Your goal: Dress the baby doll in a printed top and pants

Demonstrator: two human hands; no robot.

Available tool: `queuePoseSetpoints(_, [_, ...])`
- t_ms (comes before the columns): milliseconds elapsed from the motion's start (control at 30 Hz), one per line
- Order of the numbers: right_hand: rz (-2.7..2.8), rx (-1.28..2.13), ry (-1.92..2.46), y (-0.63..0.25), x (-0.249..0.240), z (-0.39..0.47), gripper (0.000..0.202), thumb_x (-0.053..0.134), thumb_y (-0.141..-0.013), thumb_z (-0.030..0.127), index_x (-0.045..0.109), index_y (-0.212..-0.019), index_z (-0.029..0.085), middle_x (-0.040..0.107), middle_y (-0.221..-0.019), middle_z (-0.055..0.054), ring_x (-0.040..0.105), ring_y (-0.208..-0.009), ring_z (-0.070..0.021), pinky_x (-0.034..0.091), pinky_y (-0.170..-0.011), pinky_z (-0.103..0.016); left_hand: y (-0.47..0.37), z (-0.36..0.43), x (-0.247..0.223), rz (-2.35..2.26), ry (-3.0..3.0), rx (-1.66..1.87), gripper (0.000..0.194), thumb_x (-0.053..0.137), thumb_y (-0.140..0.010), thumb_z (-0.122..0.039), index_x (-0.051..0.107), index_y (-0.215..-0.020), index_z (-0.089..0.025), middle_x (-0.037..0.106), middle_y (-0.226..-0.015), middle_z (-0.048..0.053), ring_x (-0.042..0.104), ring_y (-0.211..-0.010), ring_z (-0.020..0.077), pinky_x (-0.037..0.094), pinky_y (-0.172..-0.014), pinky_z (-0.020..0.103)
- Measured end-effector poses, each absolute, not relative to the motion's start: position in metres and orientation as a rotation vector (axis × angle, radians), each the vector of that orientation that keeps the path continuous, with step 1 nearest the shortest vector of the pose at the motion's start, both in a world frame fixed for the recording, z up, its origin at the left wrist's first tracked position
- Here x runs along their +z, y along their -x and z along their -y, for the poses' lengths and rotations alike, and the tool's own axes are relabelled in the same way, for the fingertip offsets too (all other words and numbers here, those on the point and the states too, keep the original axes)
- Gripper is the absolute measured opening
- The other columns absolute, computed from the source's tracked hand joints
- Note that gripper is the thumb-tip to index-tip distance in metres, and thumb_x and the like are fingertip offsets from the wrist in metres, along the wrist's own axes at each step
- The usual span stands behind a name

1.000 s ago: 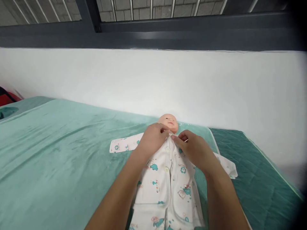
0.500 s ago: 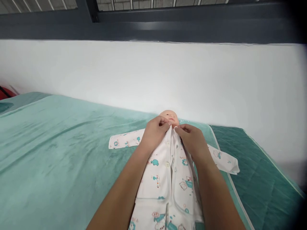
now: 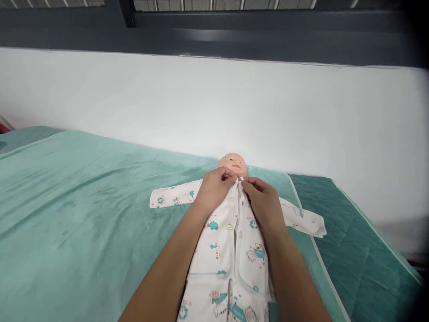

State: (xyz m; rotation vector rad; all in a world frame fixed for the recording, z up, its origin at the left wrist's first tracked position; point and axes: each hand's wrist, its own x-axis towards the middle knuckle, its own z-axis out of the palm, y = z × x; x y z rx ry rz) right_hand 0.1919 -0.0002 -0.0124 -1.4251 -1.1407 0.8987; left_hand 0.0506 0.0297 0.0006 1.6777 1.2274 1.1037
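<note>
A doll [image 3: 233,162] lies on its back, its head toward the wall, in a white printed baby suit [image 3: 214,250] that has a front opening with buttons. At the neck, my left hand [image 3: 217,185] pinches the collar edge on the left side of the opening. My right hand [image 3: 263,192] pinches the collar edge on the right side. Both sets of fingertips are close together just below the doll's chin. The two sleeves lie spread out to either side. Lower down, the front edges lie side by side with a narrow gap between them.
A light green blanket [image 3: 83,214] covers the bed, with a darker green quilted cover [image 3: 351,237] at the right. Behind the doll rises a white wall [image 3: 167,103], topped by a dark window frame [image 3: 217,40] with bars beyond it. Something red shows at the far left edge.
My right hand has moved left, bringing the collar edges slightly closer together. More of the doll's face shows above my left hand. The view has shifted a little.
</note>
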Motion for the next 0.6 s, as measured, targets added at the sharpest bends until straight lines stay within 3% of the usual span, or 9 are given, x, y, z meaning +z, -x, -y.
queuePoseSetpoints(167, [1.131,0.89,1.385,-0.187,-0.012,0.006,0.027,0.064,-0.079,0.039,0.074,-0.096,0.02,0.074,-0.088,-0.003,0.066,-0.085,-0.0197,0.048,-0.074,-0.028,-0.05,-0.028,0.001,-1.227,-1.727,1.065,0.016,0.056,-0.086,-0.03,0.067,-0.086,-0.019,0.072,-0.09,0.001,0.064,-0.084,0.0153,0.046,-0.077,0.028])
queuePoseSetpoints(433, [1.196,1.156,1.223,-0.203,-0.024,-0.003,0.034,0.073,-0.074,0.041,0.069,-0.099,0.02,0.067,-0.078,0.0,0.057,-0.066,-0.0136,0.042,-0.061,-0.026,-0.051,-0.028,0.002,-1.202,-1.778,1.083,0.011,0.058,-0.086,-0.029,0.064,-0.085,-0.019,0.071,-0.09,0.001,0.063,-0.081,0.0141,0.046,-0.074,0.027])
queuePoseSetpoints(600, [1.328,1.024,1.376,-0.201,-0.018,-0.001,0.028,0.07,-0.075,0.038,0.066,-0.098,0.023,0.068,-0.08,0.001,0.058,-0.07,-0.0147,0.042,-0.062,-0.026,-0.053,-0.025,0.003,-1.203,-1.747,1.046,0.021,0.061,-0.085,-0.04,0.065,-0.091,-0.02,0.071,-0.092,0.002,0.064,-0.084,0.0152,0.047,-0.073,0.027])
